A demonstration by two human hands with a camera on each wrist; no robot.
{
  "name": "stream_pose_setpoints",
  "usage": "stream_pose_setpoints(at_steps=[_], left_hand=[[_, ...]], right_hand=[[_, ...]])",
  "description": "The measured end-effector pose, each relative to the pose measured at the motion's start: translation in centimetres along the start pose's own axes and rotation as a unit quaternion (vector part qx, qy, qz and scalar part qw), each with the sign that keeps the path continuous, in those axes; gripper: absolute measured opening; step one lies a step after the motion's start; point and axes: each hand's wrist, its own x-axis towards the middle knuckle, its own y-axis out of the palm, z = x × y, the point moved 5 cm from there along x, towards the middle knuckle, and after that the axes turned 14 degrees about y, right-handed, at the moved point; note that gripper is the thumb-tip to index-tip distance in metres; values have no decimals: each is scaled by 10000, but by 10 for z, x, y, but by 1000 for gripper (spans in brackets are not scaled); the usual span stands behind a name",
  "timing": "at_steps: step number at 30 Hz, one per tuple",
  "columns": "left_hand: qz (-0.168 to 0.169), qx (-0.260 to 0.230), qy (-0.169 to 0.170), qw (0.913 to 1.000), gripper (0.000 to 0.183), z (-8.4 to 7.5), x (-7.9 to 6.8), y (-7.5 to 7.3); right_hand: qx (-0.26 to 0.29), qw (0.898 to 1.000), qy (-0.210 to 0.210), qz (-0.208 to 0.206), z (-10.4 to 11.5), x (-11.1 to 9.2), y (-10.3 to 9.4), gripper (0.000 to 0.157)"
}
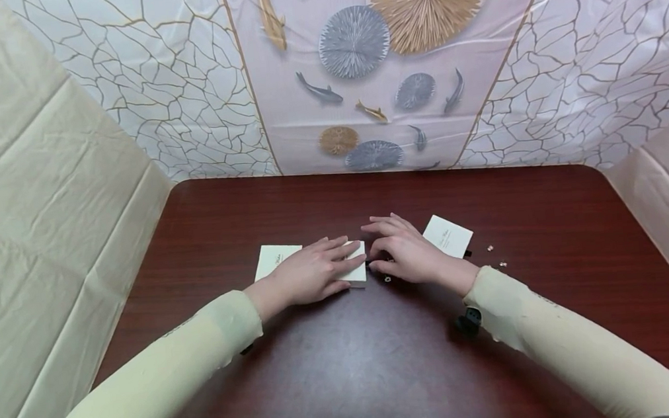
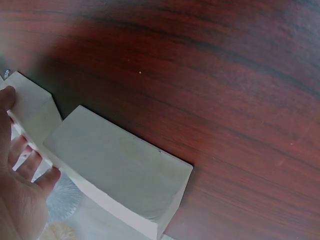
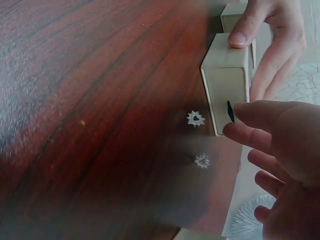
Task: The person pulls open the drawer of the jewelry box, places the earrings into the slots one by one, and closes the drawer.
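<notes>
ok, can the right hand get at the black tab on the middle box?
Probably yes: the right hand has fingertips right at the black tab, nothing visibly blocking, and the left hand sits clear.

The white box (image 3: 223, 90) under the left hand (image 1: 316, 270) looks like smooth, matt card. Near the right hand (image 1: 407, 252), small ornaments (image 3: 191, 119) glint like metal. Beneath both, the worktop (image 1: 325, 376) shows glossy wood grain; beyond, the drape (image 1: 196, 128) is creased cloth.
</notes>
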Motion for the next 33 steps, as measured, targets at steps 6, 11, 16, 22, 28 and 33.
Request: stream_pose_setpoints(at_steps=[6, 11, 16, 22, 28, 33], left_hand=[[-17, 29, 9, 10000, 59, -1, -1, 1], [-9, 76, 5, 10000, 59, -1, -1, 1], [-51, 134, 64, 9999, 59, -1, -1, 1], [-114, 144, 119, 9998, 58, -1, -2, 1], [-170, 136, 182, 9996, 56, -1, -2, 0], [-232, 197, 256, 9992, 56, -1, -3, -1]], right_hand=[[162, 9999, 38, -2, 0, 2, 7, 14], [322, 9995, 30, -35, 0, 5, 11, 19], [394, 9992, 46, 18, -2, 8, 14, 24], [388, 9992, 40, 72, -4, 7, 14, 24], [291, 9996, -26, 30, -5, 5, 11, 24], [285, 9995, -33, 91, -7, 2, 10, 25]])
